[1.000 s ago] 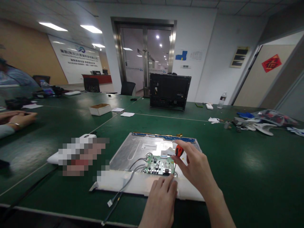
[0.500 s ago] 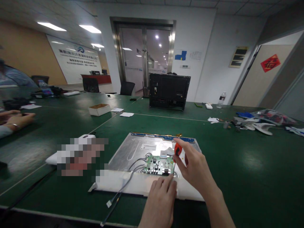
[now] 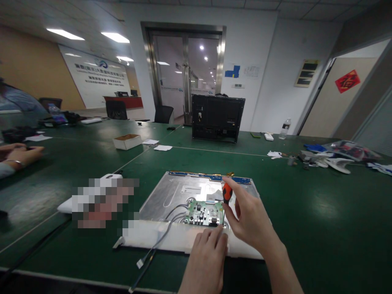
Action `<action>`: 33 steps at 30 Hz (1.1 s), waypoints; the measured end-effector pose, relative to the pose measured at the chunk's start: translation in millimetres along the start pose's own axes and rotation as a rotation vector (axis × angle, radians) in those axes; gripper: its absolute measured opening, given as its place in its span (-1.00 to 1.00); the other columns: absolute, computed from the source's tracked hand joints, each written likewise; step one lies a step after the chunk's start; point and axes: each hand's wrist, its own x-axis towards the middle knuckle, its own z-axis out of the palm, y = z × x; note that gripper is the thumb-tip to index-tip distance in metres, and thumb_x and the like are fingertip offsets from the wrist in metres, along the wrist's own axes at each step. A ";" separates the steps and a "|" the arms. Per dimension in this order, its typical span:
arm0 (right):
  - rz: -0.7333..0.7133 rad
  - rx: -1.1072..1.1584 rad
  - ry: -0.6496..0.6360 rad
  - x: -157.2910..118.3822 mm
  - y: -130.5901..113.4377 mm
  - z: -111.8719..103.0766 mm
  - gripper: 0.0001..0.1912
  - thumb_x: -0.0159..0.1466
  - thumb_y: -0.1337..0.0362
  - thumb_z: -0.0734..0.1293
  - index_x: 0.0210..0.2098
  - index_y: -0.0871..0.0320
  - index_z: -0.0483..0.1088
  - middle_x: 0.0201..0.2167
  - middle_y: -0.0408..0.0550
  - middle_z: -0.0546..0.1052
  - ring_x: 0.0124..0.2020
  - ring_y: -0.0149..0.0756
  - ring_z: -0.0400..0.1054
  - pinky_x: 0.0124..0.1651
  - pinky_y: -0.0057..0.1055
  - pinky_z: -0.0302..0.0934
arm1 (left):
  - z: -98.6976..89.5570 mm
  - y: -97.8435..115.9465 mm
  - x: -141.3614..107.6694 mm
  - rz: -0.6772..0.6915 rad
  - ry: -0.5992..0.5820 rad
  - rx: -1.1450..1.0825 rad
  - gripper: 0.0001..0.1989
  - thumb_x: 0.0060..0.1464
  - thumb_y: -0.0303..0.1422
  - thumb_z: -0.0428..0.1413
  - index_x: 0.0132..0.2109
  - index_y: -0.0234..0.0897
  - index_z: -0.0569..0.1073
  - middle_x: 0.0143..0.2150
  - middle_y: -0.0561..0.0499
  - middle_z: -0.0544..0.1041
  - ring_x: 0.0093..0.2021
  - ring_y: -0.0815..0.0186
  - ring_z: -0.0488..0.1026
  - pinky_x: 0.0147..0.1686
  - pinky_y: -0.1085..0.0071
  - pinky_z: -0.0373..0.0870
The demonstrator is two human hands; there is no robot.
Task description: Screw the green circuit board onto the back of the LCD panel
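My right hand (image 3: 249, 214) grips a small red and black screwdriver (image 3: 227, 192) between thumb and fingers, its shaft pointing down at the right edge of a green circuit board (image 3: 203, 212). The board lies on a metal-backed display panel (image 3: 171, 190) with a white strip along its near side. My left hand (image 3: 208, 253) rests on that strip with its fingers together, fingertips by the board's lower right corner; whether it pinches something is hidden. Grey cables (image 3: 165, 234) run from the board's left side over the near edge. A blue strip board (image 3: 239, 179) lines the far edge.
A white device (image 3: 69, 204) lies left of the panel, partly blurred out. Farther back are an open box (image 3: 127, 141), a black monitor housing (image 3: 218, 118) and a bottle (image 3: 285, 128). Assorted parts (image 3: 324, 157) lie at right. Another person's hands (image 3: 23, 155) show at far left.
The screwdriver handle has turned and now stands slightly further left and more upright in my right hand. My left hand has stayed in place.
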 end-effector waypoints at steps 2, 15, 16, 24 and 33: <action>-0.001 -0.005 0.001 0.1 0.6 0.5 -0.39 0.20 0.43 0.22 0.23 0.10 0.05 -0.31 -0.08 0.46 -0.47 -0.33 0.32 -0.42 -0.42 0.19 | -0.6 0.2 0.1 0.001 0.001 -0.002 -0.70 0.14 -0.58 -0.06 -0.01 -0.26 0.37 0.14 -0.12 0.38 -0.05 0.09 0.36 -0.10 0.11 0.37; -0.028 -0.075 0.012 1.7 4.8 1.7 -0.48 0.27 0.33 0.26 0.19 0.01 0.09 -0.17 -0.05 0.47 -0.43 -0.30 0.34 -0.37 -0.34 0.24 | 2.0 -1.5 -1.5 0.016 0.025 0.021 -0.69 0.14 -0.60 -0.09 -0.02 -0.27 0.36 0.12 -0.14 0.38 -0.05 0.07 0.34 -0.09 0.05 0.36; -0.025 -0.066 0.006 1.6 4.1 1.2 -0.47 0.27 0.34 0.26 0.20 0.00 0.08 -0.18 -0.06 0.47 -0.45 -0.31 0.33 -0.39 -0.35 0.23 | 2.0 -1.7 -1.3 0.017 0.024 0.022 -0.69 0.14 -0.60 -0.09 -0.02 -0.27 0.36 0.12 -0.14 0.38 -0.05 0.07 0.34 -0.09 0.06 0.36; -0.020 0.030 0.007 0.7 1.5 -0.2 -0.43 0.23 0.44 0.20 0.22 0.06 0.06 -0.14 -0.02 0.47 -0.47 -0.38 0.34 -0.45 -0.43 0.22 | -0.3 -1.0 -0.9 0.012 0.023 0.018 -0.71 0.14 -0.58 -0.09 -0.04 -0.26 0.37 0.12 -0.12 0.38 -0.05 0.11 0.34 -0.08 0.11 0.35; -0.036 -0.052 0.087 1.9 3.7 1.6 -0.62 0.29 0.28 0.24 0.09 0.10 0.21 -0.24 -0.04 0.47 -0.46 -0.35 0.35 -0.47 -0.43 0.21 | -0.3 -0.8 -1.2 0.014 0.027 0.014 -0.71 0.13 -0.59 -0.09 -0.05 -0.25 0.37 0.12 -0.11 0.38 -0.06 0.10 0.34 -0.09 0.12 0.34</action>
